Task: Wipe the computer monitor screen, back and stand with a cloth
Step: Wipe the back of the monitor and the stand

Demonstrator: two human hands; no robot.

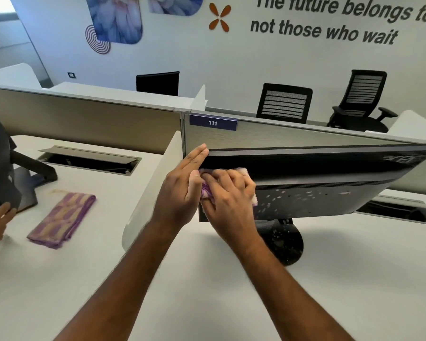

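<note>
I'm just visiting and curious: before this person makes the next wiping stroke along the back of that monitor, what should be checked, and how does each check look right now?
1. Cloth in hand: ok. The right hand presses the pink cloth on the monitor back.
2. Monitor steadied: ok. The left hand rests flat-fingered at its near edge.
3. Stand planted: ok, the round stand base sits on the desk.
4. Path ahead free: ok, the back is bare toward the far end.
5. Dirt left to wipe: not ok, pale specks remain on the back and the base.
6. Screen side clean: cannot tell, it faces away.
</note>
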